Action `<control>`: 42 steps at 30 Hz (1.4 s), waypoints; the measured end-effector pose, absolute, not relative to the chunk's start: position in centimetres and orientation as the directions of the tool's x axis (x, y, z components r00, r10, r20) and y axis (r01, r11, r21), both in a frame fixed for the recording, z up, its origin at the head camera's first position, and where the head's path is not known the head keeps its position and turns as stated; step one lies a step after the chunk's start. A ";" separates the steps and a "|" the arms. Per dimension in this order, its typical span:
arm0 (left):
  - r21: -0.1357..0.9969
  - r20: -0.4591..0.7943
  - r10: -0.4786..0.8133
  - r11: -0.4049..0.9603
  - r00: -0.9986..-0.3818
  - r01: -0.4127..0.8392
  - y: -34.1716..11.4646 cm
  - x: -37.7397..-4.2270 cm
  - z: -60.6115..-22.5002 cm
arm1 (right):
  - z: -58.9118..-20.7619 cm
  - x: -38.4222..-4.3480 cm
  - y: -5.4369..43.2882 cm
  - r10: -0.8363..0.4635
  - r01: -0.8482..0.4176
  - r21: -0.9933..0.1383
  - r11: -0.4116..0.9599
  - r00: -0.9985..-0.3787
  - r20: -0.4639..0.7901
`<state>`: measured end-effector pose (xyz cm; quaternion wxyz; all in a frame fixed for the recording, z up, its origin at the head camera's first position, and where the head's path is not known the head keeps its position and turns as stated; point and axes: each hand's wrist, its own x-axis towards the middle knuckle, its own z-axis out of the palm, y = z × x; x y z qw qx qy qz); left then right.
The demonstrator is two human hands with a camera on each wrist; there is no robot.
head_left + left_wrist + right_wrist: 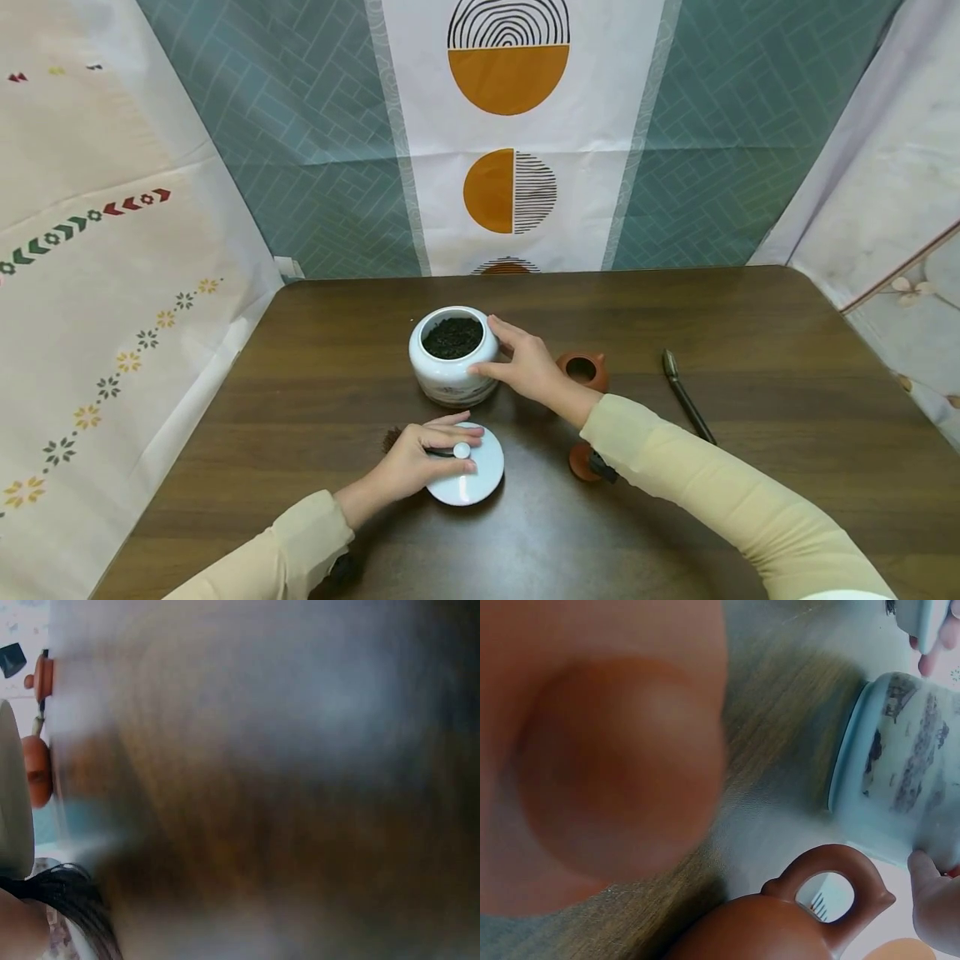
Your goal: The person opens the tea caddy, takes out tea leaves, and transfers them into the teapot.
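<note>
My left hand holds the white lid, with thumb and fingers on both sides of its knob. Dark bristles of a brush poke out left of that hand, and its dark handle crosses the lid between the fingers. In the left wrist view the bristles hang close beside the lid. Around the right side of a white jar curves my right hand, thumb on the near wall and a finger at the rim. Dark tea leaves fill the jar. Its side bears a dark painted pattern.
Behind my right forearm stands an open reddish-brown clay teapot. Its round lid lies on the table nearer me, partly under the sleeve. A slim dark stick with a paler tip lies to the right on the brown wooden table.
</note>
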<state>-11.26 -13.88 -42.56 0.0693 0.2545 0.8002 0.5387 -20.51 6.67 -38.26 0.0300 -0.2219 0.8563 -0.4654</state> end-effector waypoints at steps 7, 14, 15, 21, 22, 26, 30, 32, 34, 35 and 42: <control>0.866 0.156 0.558 0.319 -0.815 0.384 -13.3 -11.4 -43.5 | -38.4 -20.6 6.8 -0.405 -0.350 -0.815 0.462 -0.901 0.157; 0.869 0.137 0.576 0.320 -0.806 0.376 -13.1 -11.4 -43.9 | -38.4 -20.6 6.5 -0.400 -0.360 -0.806 0.470 -0.901 0.169; 0.869 0.137 0.576 0.322 -0.806 0.377 -13.1 -11.4 -43.9 | -38.3 -20.6 6.5 -0.400 -0.360 -0.805 0.472 -0.901 0.168; 0.863 0.129 0.579 0.334 -0.805 0.379 -13.1 -11.5 -43.9 | -38.2 -20.5 6.5 -0.395 -0.349 -0.810 0.471 -0.905 0.160; 0.862 0.126 0.578 0.338 -0.806 0.378 -13.0 -11.5 -43.8 | -38.2 -20.5 6.5 -0.395 -0.349 -0.811 0.470 -0.905 0.161; 0.853 0.116 0.578 0.359 -0.808 0.379 -13.0 -11.6 -43.6 | -38.3 -20.6 6.5 -0.402 -0.359 -0.804 0.475 -0.901 0.164; 0.837 0.105 0.589 0.382 -0.801 0.391 -13.1 -11.6 -43.0 | -38.1 -20.7 6.5 -0.421 -0.371 -0.785 0.496 -0.893 0.156; 0.825 0.104 0.598 0.394 -0.795 0.404 -13.1 -11.6 -42.8 | -37.9 -20.7 6.5 -0.428 -0.374 -0.769 0.519 -0.892 0.145; 0.812 0.101 0.605 0.408 -0.789 0.417 -13.1 -11.7 -42.6 | -37.8 -20.7 6.5 -0.433 -0.381 -0.746 0.546 -0.891 0.138; 0.807 0.098 0.609 0.414 -0.787 0.422 -13.1 -11.7 -42.5 | -37.7 -20.7 6.6 -0.436 -0.387 -0.733 0.559 -0.889 0.137; 0.774 0.055 0.635 0.460 -0.771 0.434 -12.9 -11.8 -41.6 | -36.7 -20.6 7.1 -0.457 -0.410 -0.687 0.600 -0.880 0.127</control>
